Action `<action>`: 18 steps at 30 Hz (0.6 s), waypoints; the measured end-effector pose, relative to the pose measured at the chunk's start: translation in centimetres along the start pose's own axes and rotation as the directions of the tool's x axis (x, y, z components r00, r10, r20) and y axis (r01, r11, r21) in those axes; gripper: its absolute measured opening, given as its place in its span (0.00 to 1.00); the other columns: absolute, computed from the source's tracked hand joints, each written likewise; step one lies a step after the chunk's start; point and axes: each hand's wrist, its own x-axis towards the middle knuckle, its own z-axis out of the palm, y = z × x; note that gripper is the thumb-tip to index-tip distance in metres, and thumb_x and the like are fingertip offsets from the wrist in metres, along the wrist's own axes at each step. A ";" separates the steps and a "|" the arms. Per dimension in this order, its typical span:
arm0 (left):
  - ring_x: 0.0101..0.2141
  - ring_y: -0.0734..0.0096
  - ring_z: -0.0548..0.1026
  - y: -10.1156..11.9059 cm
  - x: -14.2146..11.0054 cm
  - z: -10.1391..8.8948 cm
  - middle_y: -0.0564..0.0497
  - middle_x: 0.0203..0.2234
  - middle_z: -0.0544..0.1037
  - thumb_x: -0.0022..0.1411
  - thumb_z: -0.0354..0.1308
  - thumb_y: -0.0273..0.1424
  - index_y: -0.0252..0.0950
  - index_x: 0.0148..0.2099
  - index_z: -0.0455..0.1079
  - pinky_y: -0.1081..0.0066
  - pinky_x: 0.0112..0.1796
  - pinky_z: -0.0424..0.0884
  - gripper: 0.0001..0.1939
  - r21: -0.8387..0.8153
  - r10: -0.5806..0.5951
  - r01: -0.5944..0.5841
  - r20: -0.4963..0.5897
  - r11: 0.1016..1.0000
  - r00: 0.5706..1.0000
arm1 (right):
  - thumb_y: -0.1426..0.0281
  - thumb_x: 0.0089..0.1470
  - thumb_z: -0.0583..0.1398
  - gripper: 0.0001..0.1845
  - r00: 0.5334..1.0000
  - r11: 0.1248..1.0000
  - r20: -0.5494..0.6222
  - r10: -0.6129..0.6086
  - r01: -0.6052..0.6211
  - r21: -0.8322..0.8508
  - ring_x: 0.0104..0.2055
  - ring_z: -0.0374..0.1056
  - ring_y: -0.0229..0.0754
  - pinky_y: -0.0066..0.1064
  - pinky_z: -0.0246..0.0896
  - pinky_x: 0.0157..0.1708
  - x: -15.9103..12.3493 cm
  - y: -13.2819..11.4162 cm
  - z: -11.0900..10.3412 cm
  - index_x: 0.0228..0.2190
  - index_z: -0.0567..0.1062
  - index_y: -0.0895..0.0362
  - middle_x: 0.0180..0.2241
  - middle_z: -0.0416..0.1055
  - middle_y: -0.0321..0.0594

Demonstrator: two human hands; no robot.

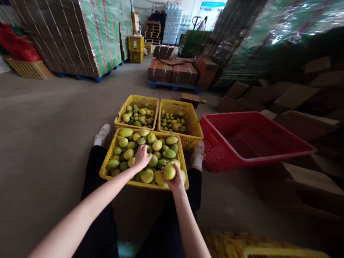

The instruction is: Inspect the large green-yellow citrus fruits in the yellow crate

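Observation:
A yellow crate (107, 165) full of green-yellow lemons sits between my outstretched legs. My left hand (142, 157) reaches into the middle of the pile, fingers curled down over a lemon there. My right hand (174, 177) is at the crate's near right corner, closed around a yellow-green lemon (169, 171) held up from the pile. Beyond this crate stand two smaller yellow crates side by side, the left crate (121, 113) and the right crate (194, 122), each partly filled with small green lemons.
A tilted red crate (242, 118) lies on the floor to the right. Flattened cardboard boxes (292, 96) pile up at far right. Wrapped pallets (80, 36) and stacked cartons (172, 71) stand behind. Another yellow crate (268, 251) shows at the bottom edge.

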 end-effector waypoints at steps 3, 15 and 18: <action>0.61 0.52 0.71 4.4 5.4 0.1 0.34 0.62 0.67 0.66 0.59 0.26 0.31 0.64 0.63 0.60 0.56 0.69 0.25 0.117 0.013 -0.039 0.216 0.992 0.976 | 0.63 0.48 0.73 0.14 0.999 1.000 0.048 -0.024 0.024 -0.003 0.27 0.76 0.43 0.33 0.76 0.26 0.5 0.7 -0.6 0.32 0.77 0.56 0.26 0.79 0.39; 0.59 0.35 0.73 5.9 9.3 1.1 0.24 0.64 0.66 0.54 0.73 0.29 0.30 0.66 0.64 0.49 0.57 0.69 0.39 0.183 -0.048 -0.026 0.390 0.983 0.920 | 0.61 0.49 0.71 0.14 0.988 1.000 0.153 -0.019 0.019 0.002 0.31 0.77 0.48 0.41 0.78 0.31 1.1 1.6 -0.7 0.34 0.76 0.53 0.27 0.77 0.38; 0.60 0.44 0.73 4.1 8.5 -1.6 0.34 0.62 0.71 0.57 0.70 0.33 0.36 0.64 0.66 0.54 0.60 0.67 0.35 0.024 -0.018 0.010 0.378 1.000 0.926 | 0.62 0.48 0.71 0.13 0.991 1.000 0.132 -0.012 0.010 0.021 0.30 0.77 0.46 0.40 0.79 0.32 0.9 1.4 -0.4 0.32 0.75 0.53 0.26 0.77 0.37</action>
